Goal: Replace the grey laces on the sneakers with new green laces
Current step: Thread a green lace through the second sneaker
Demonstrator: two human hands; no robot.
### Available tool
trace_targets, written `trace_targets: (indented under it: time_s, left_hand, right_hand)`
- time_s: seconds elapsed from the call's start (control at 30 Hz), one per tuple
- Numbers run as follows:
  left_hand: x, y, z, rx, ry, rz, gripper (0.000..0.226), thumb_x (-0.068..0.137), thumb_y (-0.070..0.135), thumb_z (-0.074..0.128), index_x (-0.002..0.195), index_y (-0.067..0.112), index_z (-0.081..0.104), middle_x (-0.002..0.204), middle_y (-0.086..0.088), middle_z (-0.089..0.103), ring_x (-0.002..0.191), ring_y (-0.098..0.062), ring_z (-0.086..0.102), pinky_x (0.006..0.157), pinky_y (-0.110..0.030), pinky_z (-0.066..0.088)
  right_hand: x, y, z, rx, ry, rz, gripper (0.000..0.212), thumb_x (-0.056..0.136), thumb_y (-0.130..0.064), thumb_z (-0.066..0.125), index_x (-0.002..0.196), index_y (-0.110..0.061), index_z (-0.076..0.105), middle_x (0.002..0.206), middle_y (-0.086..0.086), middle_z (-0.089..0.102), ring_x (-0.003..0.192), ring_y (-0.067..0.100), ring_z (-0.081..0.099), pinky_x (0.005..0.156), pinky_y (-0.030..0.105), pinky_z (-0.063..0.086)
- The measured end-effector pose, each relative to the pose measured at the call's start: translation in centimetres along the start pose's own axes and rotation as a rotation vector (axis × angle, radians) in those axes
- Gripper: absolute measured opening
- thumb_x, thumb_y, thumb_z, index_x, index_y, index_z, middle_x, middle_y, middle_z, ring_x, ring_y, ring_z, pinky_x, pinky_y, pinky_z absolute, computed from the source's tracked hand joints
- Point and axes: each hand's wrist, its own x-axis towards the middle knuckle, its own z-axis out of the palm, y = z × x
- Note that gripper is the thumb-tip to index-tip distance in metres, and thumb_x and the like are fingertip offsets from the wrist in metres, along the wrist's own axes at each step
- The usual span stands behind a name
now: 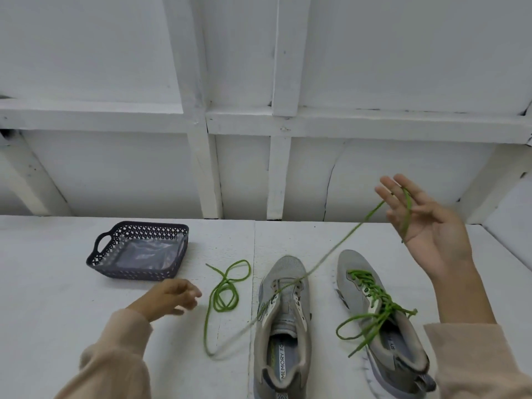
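Two grey sneakers stand side by side on the white table. The right sneaker [352, 264] is laced with a green lace [374, 298], its loose ends lying over the opening. A second green lace [339, 243] is threaded through the lowest eyelets of the left sneaker [288, 269]. One end runs taut up to my raised right hand [431, 231], where it lies across the spread fingers with the palm facing me. The other end lies coiled [226, 295] on the table left of the shoe. My left hand [169, 295] hovers beside that coil, fingers loosely curled, holding nothing.
A dark perforated plastic basket [144, 226] with a clear bag inside sits at the back left of the table. A white panelled wall rises right behind the table's far edge.
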Motion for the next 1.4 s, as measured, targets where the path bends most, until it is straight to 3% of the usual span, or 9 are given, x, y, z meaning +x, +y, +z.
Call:
trace_targets:
  time_s: [0.2, 0.37, 0.5, 0.63, 0.8, 0.97, 1.1, 1.2, 1.4]
  left_hand:
    - [8.6, 0.0, 3.0, 0.55, 0.304, 0.239, 0.051, 0.087, -0.014, 0.044, 0.125, 0.015, 0.06, 0.134, -0.006, 0.051, 0.117, -0.026, 0.053, 0.103, -0.035, 0.042]
    - [10.9, 1.6, 3.1, 0.633, 0.344, 0.228, 0.017, 0.089, 0.002, 0.059, 0.097, 0.008, 0.072, 0.107, -0.011, 0.067, 0.101, -0.028, 0.062, 0.083, -0.024, 0.042]
    - [10.0, 5.7, 1.0, 0.46, 0.517, 0.257, 0.011, 0.095, 0.012, 0.054, 0.092, 0.017, 0.063, 0.102, -0.009, 0.068, 0.093, -0.03, 0.063, 0.077, -0.031, 0.047]
    - [5.8, 14.0, -2.1, 0.186, 0.727, 0.547, 0.009, 0.096, 0.017, 0.051, 0.097, 0.023, 0.058, 0.086, 0.0, 0.062, 0.074, -0.02, 0.056, 0.069, -0.03, 0.044]
    - [-2.1, 21.0, -3.5, -0.355, 0.57, 0.976, 0.025, 0.088, 0.006, 0.046, 0.091, 0.02, 0.066, 0.08, 0.011, 0.063, 0.067, -0.007, 0.05, 0.059, -0.02, 0.043]
    - [-3.9, 19.5, -1.3, -0.359, 0.417, 1.019, 0.039, 0.083, -0.008, 0.052, 0.113, 0.012, 0.065, 0.092, 0.002, 0.065, 0.088, -0.014, 0.058, 0.077, -0.027, 0.051]
    - [-2.6, 16.5, 0.8, -0.367, 0.457, 0.877, 0.023, 0.088, 0.007, 0.063, 0.098, 0.026, 0.074, 0.093, 0.008, 0.073, 0.085, -0.01, 0.063, 0.076, -0.024, 0.054]
    - [-2.7, 15.9, 2.0, -0.414, 0.458, 0.855, 0.018, 0.09, 0.015, 0.058, 0.093, 0.023, 0.074, 0.083, 0.012, 0.072, 0.078, -0.006, 0.063, 0.071, -0.02, 0.053]
    - [-3.7, 17.5, 3.5, -0.466, 0.463, 0.932, 0.014, 0.092, 0.027, 0.061, 0.091, 0.03, 0.075, 0.088, 0.003, 0.067, 0.082, -0.011, 0.057, 0.072, -0.021, 0.052]
  right_hand:
    - [0.0, 1.0, 2.7, -0.191, -0.181, 0.006, 0.078, 0.08, 0.028, 0.018, 0.141, -0.011, 0.045, 0.144, -0.001, 0.052, 0.129, 0.02, 0.053, 0.084, 0.042, 0.057]
    - [0.5, 1.8, 2.8, -0.229, -0.232, 0.056, 0.079, 0.079, 0.03, 0.021, 0.141, -0.012, 0.045, 0.145, -0.003, 0.051, 0.13, 0.022, 0.052, 0.091, 0.049, 0.054]
    - [2.3, 3.1, 2.7, -0.451, -0.222, 0.067, 0.08, 0.077, 0.032, 0.034, 0.141, -0.015, 0.048, 0.141, -0.009, 0.054, 0.128, 0.02, 0.054, 0.086, 0.04, 0.057]
    - [3.7, 2.8, 4.4, -0.555, -0.128, -0.213, 0.073, 0.074, 0.026, 0.058, 0.134, -0.016, 0.055, 0.134, -0.007, 0.06, 0.124, 0.017, 0.058, 0.088, 0.032, 0.057]
    - [3.1, 1.1, 6.1, -0.376, -0.06, -0.498, 0.044, 0.083, -0.01, 0.068, 0.126, -0.011, 0.06, 0.116, -0.003, 0.07, 0.12, 0.02, 0.059, 0.096, 0.036, 0.053]
    - [2.1, 1.5, 5.3, -0.578, -0.104, -0.229, 0.037, 0.095, -0.038, 0.045, 0.114, -0.015, 0.067, 0.107, 0.002, 0.072, 0.096, 0.022, 0.068, 0.078, 0.031, 0.059]
    - [2.1, 3.7, 2.7, -1.221, -0.093, 0.009, 0.032, 0.099, -0.029, 0.052, 0.105, -0.005, 0.072, 0.085, 0.001, 0.052, 0.077, 0.011, 0.054, 0.073, 0.026, 0.046]
    - [1.3, 5.0, 2.6, -1.134, -0.095, -0.069, 0.021, 0.1, -0.018, 0.05, 0.1, -0.017, 0.072, 0.086, -0.001, 0.055, 0.083, 0.012, 0.054, 0.074, 0.022, 0.042]
    - [0.5, 7.6, 4.9, -0.817, -0.119, 0.055, 0.017, 0.098, -0.015, 0.054, 0.102, -0.021, 0.07, 0.059, -0.009, 0.036, 0.053, 0.008, 0.033, 0.051, 0.026, 0.034]
